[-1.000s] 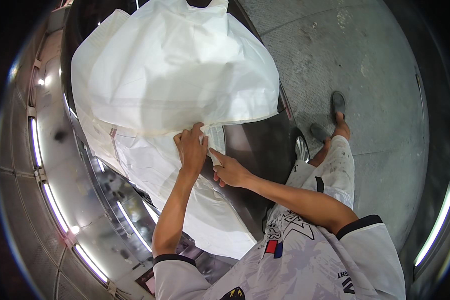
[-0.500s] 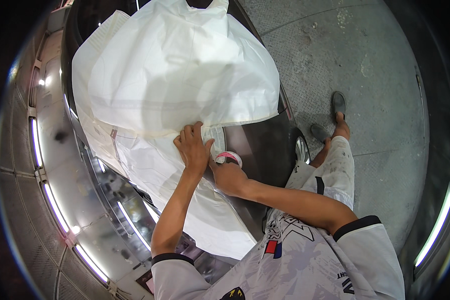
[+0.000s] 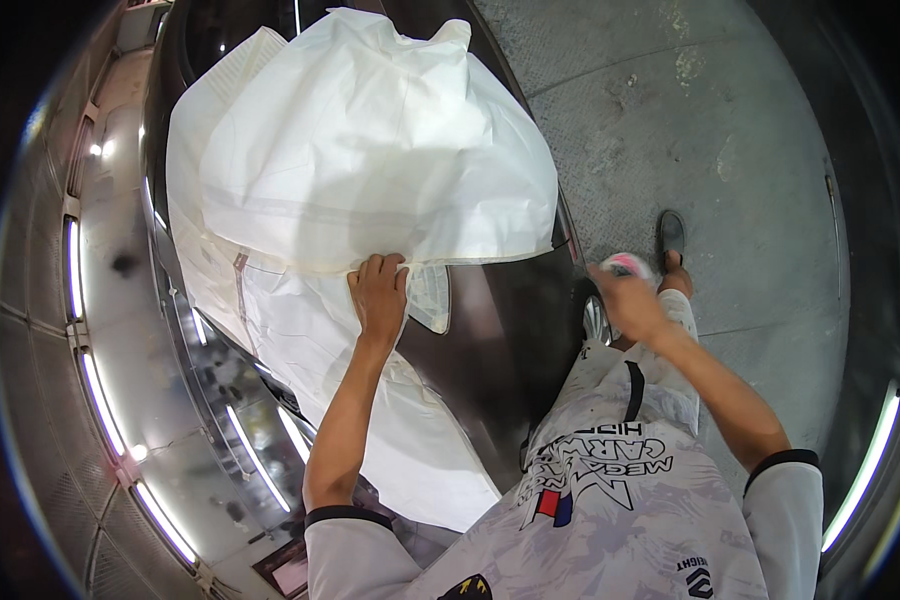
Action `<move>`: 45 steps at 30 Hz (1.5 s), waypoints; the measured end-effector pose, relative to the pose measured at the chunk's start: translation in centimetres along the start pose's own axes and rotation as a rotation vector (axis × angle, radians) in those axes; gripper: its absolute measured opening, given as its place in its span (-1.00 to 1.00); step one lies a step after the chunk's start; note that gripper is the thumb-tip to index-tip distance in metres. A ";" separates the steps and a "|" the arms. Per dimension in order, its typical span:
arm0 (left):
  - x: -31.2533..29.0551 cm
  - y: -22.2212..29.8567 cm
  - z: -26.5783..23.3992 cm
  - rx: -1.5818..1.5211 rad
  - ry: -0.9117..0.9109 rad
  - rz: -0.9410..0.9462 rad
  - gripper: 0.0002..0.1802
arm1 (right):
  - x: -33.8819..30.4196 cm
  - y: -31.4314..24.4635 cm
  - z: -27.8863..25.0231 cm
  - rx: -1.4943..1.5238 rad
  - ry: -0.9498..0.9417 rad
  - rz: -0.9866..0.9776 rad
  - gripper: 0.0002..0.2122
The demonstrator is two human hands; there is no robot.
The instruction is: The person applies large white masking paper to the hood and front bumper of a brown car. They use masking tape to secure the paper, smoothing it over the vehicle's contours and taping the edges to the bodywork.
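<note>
My left hand [image 3: 378, 300] lies at the seam between two white covering sheets, its bent fingertips pressing on the lower edge of the upper sheet [image 3: 380, 170]. The lower sheet [image 3: 320, 340] spreads beneath that hand and down to the left. Next to the hand is a small pointed patch [image 3: 430, 298] with pale masking on it, set in the dark car body [image 3: 500, 330]. Out to the right, past the car's side, my right hand [image 3: 630, 305] is closed around a roll of tape [image 3: 625, 265] with a pink and white face. Motion blurs this hand somewhat.
A car wheel [image 3: 595, 318] shows just below my right hand. My foot in a dark shoe [image 3: 672, 232] stands on the grey textured floor [image 3: 760, 200]. Lit tubes [image 3: 105, 405] line the wall on the left, and another tube [image 3: 863, 465] glows at the right.
My right hand has swung from beside my left hand out to the right with the tape roll, uncovering the pointed patch. My left hand stays at the sheet's edge.
</note>
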State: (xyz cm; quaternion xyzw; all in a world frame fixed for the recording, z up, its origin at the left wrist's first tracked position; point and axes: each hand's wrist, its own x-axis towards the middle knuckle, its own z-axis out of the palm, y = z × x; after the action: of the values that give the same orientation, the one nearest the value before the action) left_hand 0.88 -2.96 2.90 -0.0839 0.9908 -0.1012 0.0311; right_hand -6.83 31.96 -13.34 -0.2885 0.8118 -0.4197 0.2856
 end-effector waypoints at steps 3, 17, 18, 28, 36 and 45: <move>-1.1 -0.1 -0.3 0.035 -0.044 0.095 -0.67 | -2.5 7.3 -2.7 -0.040 0.268 0.096 -0.64; -3.1 2.8 1.5 0.201 -0.426 0.223 -0.17 | -6.7 12.1 -4.5 0.285 0.252 0.484 -0.57; -3.1 3.0 1.7 0.209 -0.444 0.200 -0.15 | -6.3 12.2 -5.0 0.314 0.250 0.442 -0.57; -2.9 5.2 4.7 0.112 -0.440 0.003 0.05 | -1.8 15.7 -13.7 0.436 0.339 0.482 -0.56; -8.8 8.4 5.1 0.142 -0.418 -0.248 0.08 | 2.3 17.8 -16.7 0.318 0.225 0.392 -0.57; -6.7 12.5 5.5 -0.064 -0.226 -0.653 0.06 | 9.6 15.4 -17.2 0.177 -0.114 0.309 -0.53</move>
State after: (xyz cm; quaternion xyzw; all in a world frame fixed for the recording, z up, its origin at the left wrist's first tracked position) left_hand 5.95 9.16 -4.72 -0.4084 0.9045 -0.0648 0.1041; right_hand -28.97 41.45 -20.15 -0.1574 0.7889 -0.4236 0.4164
